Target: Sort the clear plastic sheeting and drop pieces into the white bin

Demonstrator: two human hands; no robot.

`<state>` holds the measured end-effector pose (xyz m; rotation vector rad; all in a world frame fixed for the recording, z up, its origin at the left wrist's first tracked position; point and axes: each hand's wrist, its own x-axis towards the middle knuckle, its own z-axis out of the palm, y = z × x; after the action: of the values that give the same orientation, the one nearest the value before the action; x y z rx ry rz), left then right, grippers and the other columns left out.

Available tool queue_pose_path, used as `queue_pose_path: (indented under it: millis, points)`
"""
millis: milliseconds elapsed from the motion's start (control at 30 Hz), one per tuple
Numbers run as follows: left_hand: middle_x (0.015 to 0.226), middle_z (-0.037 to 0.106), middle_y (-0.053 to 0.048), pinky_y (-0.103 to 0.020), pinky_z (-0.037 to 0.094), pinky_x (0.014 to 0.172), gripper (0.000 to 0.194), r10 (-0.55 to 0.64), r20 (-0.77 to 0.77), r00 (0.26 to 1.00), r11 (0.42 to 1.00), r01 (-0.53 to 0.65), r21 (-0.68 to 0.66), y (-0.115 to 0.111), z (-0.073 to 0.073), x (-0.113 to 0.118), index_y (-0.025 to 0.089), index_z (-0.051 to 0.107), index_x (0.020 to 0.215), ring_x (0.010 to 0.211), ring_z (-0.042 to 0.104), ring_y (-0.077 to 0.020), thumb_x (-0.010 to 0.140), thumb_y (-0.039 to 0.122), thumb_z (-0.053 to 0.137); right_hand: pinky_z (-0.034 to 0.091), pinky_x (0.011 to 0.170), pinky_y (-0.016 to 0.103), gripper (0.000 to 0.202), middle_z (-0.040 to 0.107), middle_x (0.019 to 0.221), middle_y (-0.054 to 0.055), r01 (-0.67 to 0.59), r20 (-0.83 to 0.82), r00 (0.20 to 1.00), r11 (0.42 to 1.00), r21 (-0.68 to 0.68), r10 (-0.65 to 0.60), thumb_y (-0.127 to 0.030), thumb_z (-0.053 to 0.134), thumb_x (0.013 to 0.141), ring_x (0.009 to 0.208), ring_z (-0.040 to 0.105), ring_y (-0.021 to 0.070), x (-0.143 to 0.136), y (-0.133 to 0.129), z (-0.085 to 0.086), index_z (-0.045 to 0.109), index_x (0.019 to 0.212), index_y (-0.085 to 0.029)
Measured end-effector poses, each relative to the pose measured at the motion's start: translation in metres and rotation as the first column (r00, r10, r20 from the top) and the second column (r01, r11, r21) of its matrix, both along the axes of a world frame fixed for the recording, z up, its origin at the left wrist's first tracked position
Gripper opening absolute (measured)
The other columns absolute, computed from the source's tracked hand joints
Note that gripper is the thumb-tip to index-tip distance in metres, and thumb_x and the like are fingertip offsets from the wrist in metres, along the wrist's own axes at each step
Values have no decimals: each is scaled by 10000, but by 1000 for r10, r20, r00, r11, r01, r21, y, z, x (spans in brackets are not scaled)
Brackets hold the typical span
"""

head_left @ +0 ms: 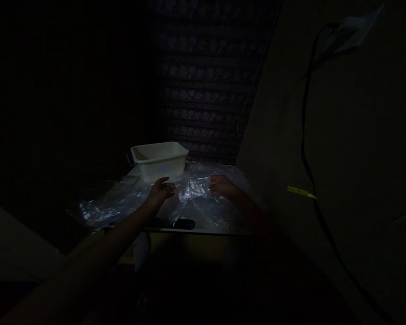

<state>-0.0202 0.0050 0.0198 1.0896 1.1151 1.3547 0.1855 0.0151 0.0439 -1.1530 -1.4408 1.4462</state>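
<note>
A sheet of clear, crinkled plastic (193, 188) shows bright between my two hands over the small table. From the left, my left hand (159, 193) holds its edge, with thumb and fingers slightly parted near the tips. My right hand (223, 187) grips the opposite side, its fingers pointing left and curled at the plastic. The dim light hides the exact fingertip contact. More clear plastic (99, 210) spreads over the tabletop and hangs past its left side. Just behind my left hand stands a white rectangular plastic tub (162, 169).
The table (206, 221) has a dark oval slot (184, 224) near its front edge. Behind it hangs a patterned blind or curtain (196, 95) with a cord. On the right wall, a black cable (304, 135) with a yellow tie (299, 192) runs down from a pale fixture (350, 34).
</note>
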Motion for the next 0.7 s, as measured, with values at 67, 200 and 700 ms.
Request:
queue_pose_path:
  millis: [67, 200, 700]
  points:
    - [784, 548, -21, -275, 373, 714, 366, 36, -134, 990, 993, -20, 119, 0, 5, -1, 185, 471, 851, 791, 501, -136, 506, 132, 580, 265, 403, 173, 105, 345, 391, -76, -72, 161, 986, 990, 125, 52, -62, 460, 485, 384, 331, 38, -2, -6, 8, 413, 455, -151]
    - [886, 549, -15, -206, 335, 751, 358, -16, -378, 926, 955, 126, 269, -9, 20, 5, 188, 549, 790, 895, 447, -151, 442, 163, 626, 243, 404, 172, 113, 360, 392, -70, -285, 365, 911, 930, 231, 189, -63, 413, 523, 397, 326, 40, -15, -17, 23, 488, 497, -144]
    - [431, 501, 35, -164, 312, 385, 136, -344, -166, 924, 937, 327, -121, -19, 19, 20, 114, 554, 574, 374, 421, -55, 472, 188, 606, 346, 398, 205, 51, 475, 408, -26, 82, 134, 987, 994, 68, -90, -151, 544, 515, 398, 453, 80, -26, -9, 16, 504, 544, -138]
